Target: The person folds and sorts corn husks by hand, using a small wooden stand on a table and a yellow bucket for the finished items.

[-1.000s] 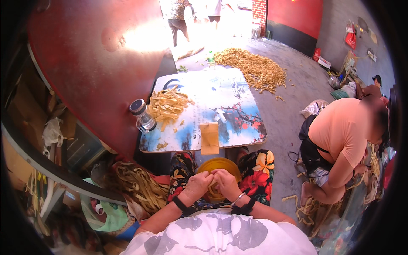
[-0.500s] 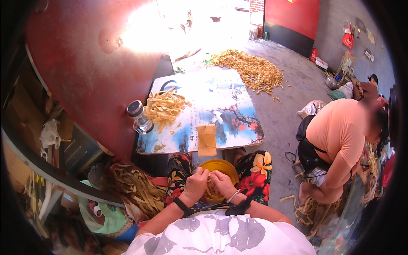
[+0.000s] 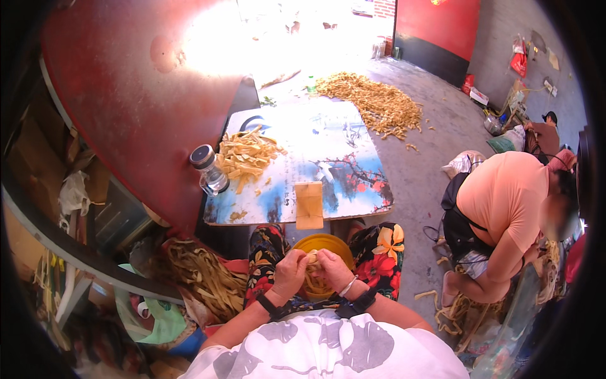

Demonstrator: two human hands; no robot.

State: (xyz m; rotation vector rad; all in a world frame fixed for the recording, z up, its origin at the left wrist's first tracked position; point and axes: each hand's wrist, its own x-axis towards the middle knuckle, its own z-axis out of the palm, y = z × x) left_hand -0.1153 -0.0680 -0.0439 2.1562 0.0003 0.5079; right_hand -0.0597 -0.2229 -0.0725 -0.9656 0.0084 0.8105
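Over a yellow bowl (image 3: 343,246) between my knees, my left hand (image 3: 288,275) and my right hand (image 3: 335,273) are close together. Both hands have closed fingers, pinching a pale tan strip (image 3: 312,257) that shows in the small gap between them. More tan strips (image 3: 314,282) lie inside the bowl below, partly covered by my hands. A small wooden block (image 3: 309,206) projects past the near edge of the painted table (image 3: 297,139). Loose tan strips (image 3: 247,155) are heaped on its left side, beside a clear lidded jar (image 3: 212,172).
Long darker strips (image 3: 205,275) lie by my left leg, near a green bag (image 3: 150,319). Short tan pieces (image 3: 372,104) cover the floor beyond the table. On the right a co-worker (image 3: 502,196) bends over more strips. A red panel (image 3: 126,101) stands left of the table.
My right hand has tilted up slightly, and more of the strip shows between my fingertips. The co-worker on the right has shifted a little.
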